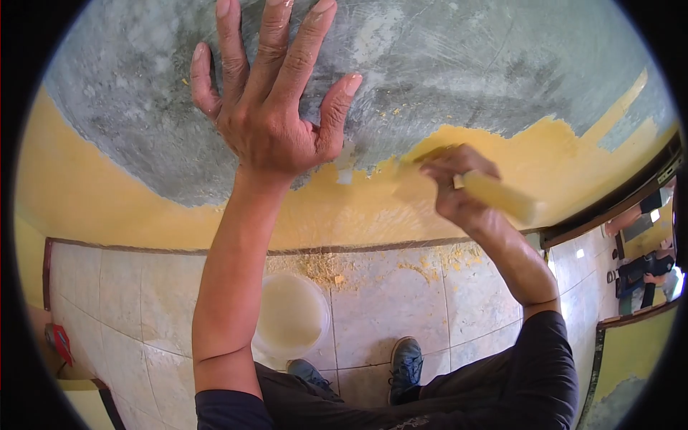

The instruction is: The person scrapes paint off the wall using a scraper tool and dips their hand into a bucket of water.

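Observation:
My left hand (276, 118) lies flat on the grey bare part of the wall (430, 57), fingers spread and wet-looking. My right hand (462, 179) is closed around a scraper (505, 197) with a pale yellowish handle. Motion smears the scraper, and its blade end is near the ragged edge of the yellow paint (502, 154). Loose yellow flakes (340, 272) lie on the floor along the foot of the wall.
A round bucket (327, 315) of cloudy liquid stands on the tiled floor (387, 301), close to my shoes (406, 362). To the right, a person (645, 276) shows through a doorway. A red object (60, 342) is at far left.

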Demonstrator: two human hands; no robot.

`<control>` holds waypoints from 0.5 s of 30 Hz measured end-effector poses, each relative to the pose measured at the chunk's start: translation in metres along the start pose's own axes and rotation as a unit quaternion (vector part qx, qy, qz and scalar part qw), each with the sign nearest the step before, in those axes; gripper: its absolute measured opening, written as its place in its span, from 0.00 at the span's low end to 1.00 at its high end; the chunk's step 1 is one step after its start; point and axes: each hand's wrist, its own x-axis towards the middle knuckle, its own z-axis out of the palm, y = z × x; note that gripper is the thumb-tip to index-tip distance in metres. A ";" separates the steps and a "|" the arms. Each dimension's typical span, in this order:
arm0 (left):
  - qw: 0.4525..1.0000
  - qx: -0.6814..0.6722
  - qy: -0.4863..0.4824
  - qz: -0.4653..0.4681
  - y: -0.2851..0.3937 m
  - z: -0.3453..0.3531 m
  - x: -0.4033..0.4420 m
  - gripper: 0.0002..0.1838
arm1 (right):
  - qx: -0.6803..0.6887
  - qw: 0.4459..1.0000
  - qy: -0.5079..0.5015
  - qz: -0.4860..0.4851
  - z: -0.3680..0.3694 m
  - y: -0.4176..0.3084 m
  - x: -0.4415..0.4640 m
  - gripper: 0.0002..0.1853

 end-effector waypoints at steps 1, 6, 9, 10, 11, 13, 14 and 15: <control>0.999 0.008 -0.038 -0.012 0.000 -0.003 0.002 0.29 | -0.001 1.000 0.002 0.000 -0.002 0.000 0.001 0.10; 0.999 0.020 -0.027 -0.007 0.000 -0.004 0.000 0.29 | 0.004 0.999 -0.043 0.017 0.002 -0.004 0.003 0.09; 0.999 0.015 -0.038 -0.013 0.002 -0.003 0.003 0.29 | -0.006 0.999 -0.036 0.041 0.000 -0.007 0.003 0.10; 0.999 0.010 -0.032 -0.012 0.001 -0.002 0.002 0.29 | -0.025 0.999 -0.013 0.035 0.000 -0.007 0.003 0.10; 0.999 0.014 -0.032 -0.016 0.001 -0.003 0.001 0.29 | -0.033 0.999 -0.024 0.004 0.000 -0.013 0.003 0.09; 0.999 0.010 -0.032 -0.015 0.001 -0.002 0.002 0.29 | -0.014 0.999 -0.031 -0.006 0.003 -0.007 0.003 0.09; 0.999 0.009 -0.036 -0.014 -0.001 -0.001 0.001 0.29 | 0.005 0.999 -0.044 -0.011 0.004 -0.007 0.001 0.10; 1.000 0.010 -0.024 -0.001 -0.003 0.002 0.001 0.29 | -0.011 1.000 0.006 -0.002 0.003 -0.009 0.005 0.10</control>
